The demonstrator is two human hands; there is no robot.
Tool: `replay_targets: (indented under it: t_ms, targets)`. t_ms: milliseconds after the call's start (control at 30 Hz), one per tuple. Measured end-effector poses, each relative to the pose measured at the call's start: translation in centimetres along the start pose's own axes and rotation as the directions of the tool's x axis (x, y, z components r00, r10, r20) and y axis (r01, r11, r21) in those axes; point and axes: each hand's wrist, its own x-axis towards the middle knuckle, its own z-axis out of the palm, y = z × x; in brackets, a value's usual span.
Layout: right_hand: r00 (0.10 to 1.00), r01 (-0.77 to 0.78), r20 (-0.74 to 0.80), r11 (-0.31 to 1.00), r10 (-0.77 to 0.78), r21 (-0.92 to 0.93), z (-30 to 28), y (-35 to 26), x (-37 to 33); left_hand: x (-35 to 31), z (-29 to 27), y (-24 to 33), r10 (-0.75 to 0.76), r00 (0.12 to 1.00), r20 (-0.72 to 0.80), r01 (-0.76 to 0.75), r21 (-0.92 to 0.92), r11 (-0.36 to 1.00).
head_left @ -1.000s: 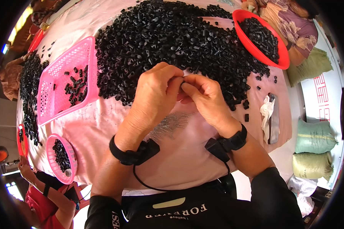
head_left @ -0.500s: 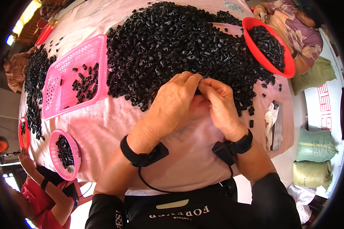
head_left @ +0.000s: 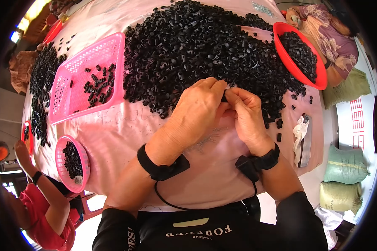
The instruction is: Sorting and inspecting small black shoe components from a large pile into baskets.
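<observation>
My left hand (head_left: 199, 102) and my right hand (head_left: 246, 113) meet at the near edge of a large heap of small black plastic parts (head_left: 188, 54). Pinched between both sets of fingertips is one small black plastic part (head_left: 224, 98), mostly covered by the fingers. Its exact shape cannot be made out. Both hands are closed, with the fingers curled in and the thumbs close together. A black strap with a small box and cable circles each wrist.
A pink basket (head_left: 120, 69) with some black parts stands left of the heap. Below it sits a round pink basket (head_left: 86, 167); a red basin (head_left: 321, 81) is at the right. A phone-like object and white cloth (head_left: 299, 133) lie nearby. Two co-workers sit at the sides.
The view has shifted a little, so the table things appear slightly to the right. My hands stay together, and more of the black part shows between the fingertips.
</observation>
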Motion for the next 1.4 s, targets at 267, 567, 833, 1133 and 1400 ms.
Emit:
replay_targets:
  t_ms: [267,567,833,1133,1400]
  targets:
    - [0.999,0.001,0.037,1.0,-0.002,0.025,-0.5,0.3,0.0,-0.1,0.2,-0.3,0.039,0.999,-0.005,-0.039,0.01,0.999]
    - [0.987,0.07,-0.14,0.993,-0.083,-0.097,0.3,-0.5,0.3,1.5,-11.0,-6.0,0.212,0.669,-0.712,0.374,0.569,0.732]
    - [0.987,0.057,-0.144,0.991,-0.074,-0.117,0.2,-0.4,0.3,0.9,-3.7,-3.3,-0.058,0.992,-0.109,0.071,0.12,0.99]
    - [0.991,0.073,-0.106,0.99,-0.086,-0.122,0.5,-0.1,0.3,-0.1,-2.0,-2.7,-0.171,0.985,0.022,0.158,0.274,0.949]
    - [0.995,0.089,0.059,0.953,-0.075,-0.288,0.8,-0.5,0.1,-0.3,-1.8,-3.2,-0.144,0.988,0.055,0.125,0.266,0.956]
